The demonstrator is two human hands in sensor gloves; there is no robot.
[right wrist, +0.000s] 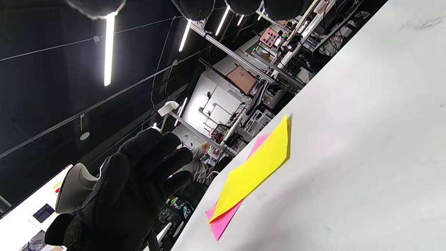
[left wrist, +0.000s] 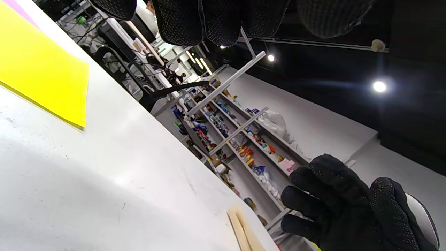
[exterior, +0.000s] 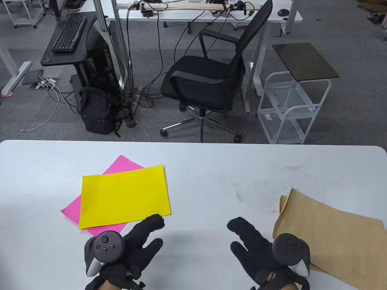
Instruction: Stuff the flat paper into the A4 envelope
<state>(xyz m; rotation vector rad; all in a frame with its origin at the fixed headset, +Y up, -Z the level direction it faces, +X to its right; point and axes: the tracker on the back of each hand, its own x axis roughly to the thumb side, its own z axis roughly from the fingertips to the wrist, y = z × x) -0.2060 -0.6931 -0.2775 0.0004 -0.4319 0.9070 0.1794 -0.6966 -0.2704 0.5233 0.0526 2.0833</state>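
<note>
both my grips hang apart and empty; the yellow sheet looks light and floppy, so i'd pinch its near corner.

Left hand and right hand hover, fingers spread.
</note>
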